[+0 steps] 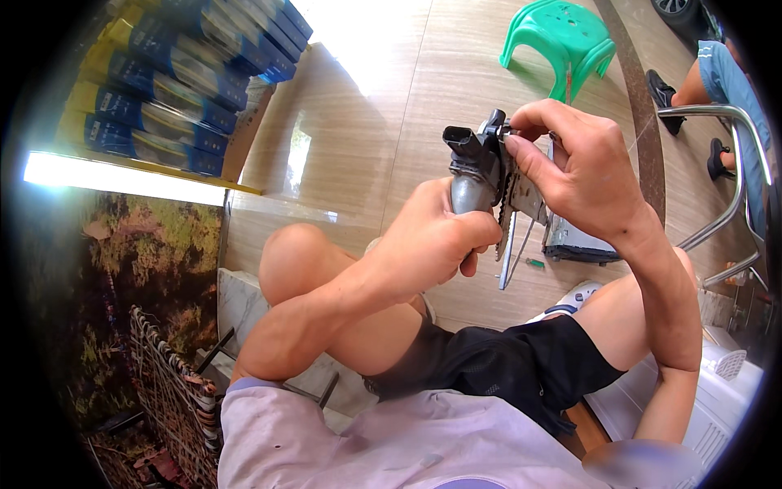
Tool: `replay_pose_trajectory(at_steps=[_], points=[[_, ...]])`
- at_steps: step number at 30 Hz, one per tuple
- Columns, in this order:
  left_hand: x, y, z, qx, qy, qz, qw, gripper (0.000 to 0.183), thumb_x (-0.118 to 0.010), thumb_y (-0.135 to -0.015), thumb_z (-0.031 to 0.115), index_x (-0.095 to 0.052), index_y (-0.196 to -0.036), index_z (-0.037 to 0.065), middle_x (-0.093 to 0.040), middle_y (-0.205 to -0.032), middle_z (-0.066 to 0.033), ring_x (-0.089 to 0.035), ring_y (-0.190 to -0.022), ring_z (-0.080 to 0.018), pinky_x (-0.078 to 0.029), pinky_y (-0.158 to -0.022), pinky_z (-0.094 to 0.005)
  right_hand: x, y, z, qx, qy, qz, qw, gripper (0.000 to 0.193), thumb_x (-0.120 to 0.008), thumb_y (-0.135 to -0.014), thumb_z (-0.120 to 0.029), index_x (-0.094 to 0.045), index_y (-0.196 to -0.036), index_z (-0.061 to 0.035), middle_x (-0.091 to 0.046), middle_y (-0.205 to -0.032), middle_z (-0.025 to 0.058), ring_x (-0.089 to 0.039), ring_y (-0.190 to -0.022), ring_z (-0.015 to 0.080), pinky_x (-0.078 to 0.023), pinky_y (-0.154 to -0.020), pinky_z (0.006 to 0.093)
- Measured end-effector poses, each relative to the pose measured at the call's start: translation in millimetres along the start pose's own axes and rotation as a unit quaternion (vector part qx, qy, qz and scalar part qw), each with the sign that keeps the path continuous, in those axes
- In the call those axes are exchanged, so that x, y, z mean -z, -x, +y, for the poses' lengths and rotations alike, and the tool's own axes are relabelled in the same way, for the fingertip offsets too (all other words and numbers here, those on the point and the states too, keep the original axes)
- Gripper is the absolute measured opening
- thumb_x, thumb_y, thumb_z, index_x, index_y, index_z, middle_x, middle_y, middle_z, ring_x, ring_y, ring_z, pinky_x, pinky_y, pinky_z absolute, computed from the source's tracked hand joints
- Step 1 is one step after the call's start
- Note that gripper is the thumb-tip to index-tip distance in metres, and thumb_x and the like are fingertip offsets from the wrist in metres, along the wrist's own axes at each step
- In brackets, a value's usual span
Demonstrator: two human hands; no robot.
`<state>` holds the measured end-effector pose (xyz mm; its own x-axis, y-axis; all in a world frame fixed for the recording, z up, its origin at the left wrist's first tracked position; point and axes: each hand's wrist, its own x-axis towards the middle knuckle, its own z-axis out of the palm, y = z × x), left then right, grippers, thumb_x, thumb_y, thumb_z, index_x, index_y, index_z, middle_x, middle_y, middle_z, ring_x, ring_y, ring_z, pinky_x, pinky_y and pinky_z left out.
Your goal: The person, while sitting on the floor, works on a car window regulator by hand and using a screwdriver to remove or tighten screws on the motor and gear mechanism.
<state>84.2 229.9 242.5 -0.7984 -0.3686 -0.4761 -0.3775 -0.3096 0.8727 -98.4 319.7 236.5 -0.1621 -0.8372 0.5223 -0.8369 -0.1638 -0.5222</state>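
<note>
My left hand (444, 236) is closed around the silver cylindrical body of a motor-like device (471, 194), held up over my knees. A black plastic socket stands out from the device's top, and a toothed metal edge runs down the side nearest my right hand. Thumb and fingertips of my right hand (582, 159) pinch at the upper right of the device, beside its black plastic part. A tiny silver piece shows at these fingertips, too small to name. Thin metal rods (507, 257) slant down below the device; whether they are joined to it I cannot tell.
A green plastic stool (562, 28) stands ahead on the tiled floor. Stacked blue and yellow boxes (163, 98) fill a shelf at left. A grey box-like object (578, 240) lies beyond my right knee. Another person sits at right by a chrome-framed chair (737, 179). A woven chair (175, 383) is lower left.
</note>
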Motion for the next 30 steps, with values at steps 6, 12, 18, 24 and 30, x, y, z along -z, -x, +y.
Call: replay_pose_trajectory(at_steps=[6, 12, 18, 24, 30], points=[[1, -1, 4, 0.007, 0.011, -0.014, 1.000, 0.014, -0.063, -0.076, 0.010, -0.051, -0.074, 0.003, -0.054, -0.064, -0.0036, -0.056, -0.050, -0.0130, -0.039, -0.044, -0.0279, 4, 1, -2, -0.046, -0.005, -0.024, 0.999, 0.012, -0.069, -0.087, -0.011, -0.066, -0.090, -0.0001, -0.065, -0.070, 0.0116, -0.056, -0.056, 0.0211, -0.042, -0.053, 0.0320], [2, 0, 3, 0.006, 0.013, -0.020, 1.000, 0.014, -0.062, -0.076, 0.010, -0.051, -0.074, 0.003, -0.053, -0.064, -0.0032, -0.056, -0.051, -0.0132, -0.039, -0.044, -0.0276, 6, -2, -5, -0.166, -0.101, -0.077, 0.978, 0.021, -0.066, -0.092, -0.017, -0.068, -0.088, 0.0029, -0.063, -0.063, 0.0129, -0.059, -0.055, 0.0172, -0.046, -0.055, 0.0315], [0, 0, 1, -0.010, -0.003, -0.013, 1.000, 0.012, -0.060, -0.082, 0.011, -0.051, -0.076, 0.006, -0.049, -0.053, -0.0032, -0.042, -0.039, -0.0088, -0.027, -0.036, -0.0256, 2, 1, 1, -0.186, -0.164, -0.084, 0.965, 0.022, -0.066, -0.096, -0.018, -0.068, -0.093, 0.0033, -0.061, -0.072, -0.0012, -0.049, -0.068, 0.0034, -0.040, -0.059, 0.0217], [1, -2, 3, 0.010, 0.009, -0.015, 1.000, 0.014, -0.063, -0.076, 0.011, -0.051, -0.074, 0.003, -0.053, -0.064, -0.0031, -0.056, -0.051, -0.0128, -0.039, -0.043, -0.0275, 1, 3, 1, -0.169, -0.165, -0.052, 0.970, 0.014, -0.070, -0.092, -0.010, -0.068, -0.097, 0.0032, -0.063, -0.074, -0.0017, -0.048, -0.065, 0.0017, -0.040, -0.057, 0.0198], [2, -2, 3, 0.007, 0.009, -0.017, 1.000, 0.014, -0.063, -0.076, 0.010, -0.051, -0.073, 0.003, -0.053, -0.064, -0.0030, -0.056, -0.051, -0.0127, -0.038, -0.043, -0.0273, -3, 5, -5, -0.083, -0.064, 0.005, 0.994, 0.013, -0.071, -0.086, -0.003, -0.068, -0.097, 0.0020, -0.065, -0.069, 0.0000, -0.042, -0.053, -0.0002, -0.034, -0.047, 0.0207]])
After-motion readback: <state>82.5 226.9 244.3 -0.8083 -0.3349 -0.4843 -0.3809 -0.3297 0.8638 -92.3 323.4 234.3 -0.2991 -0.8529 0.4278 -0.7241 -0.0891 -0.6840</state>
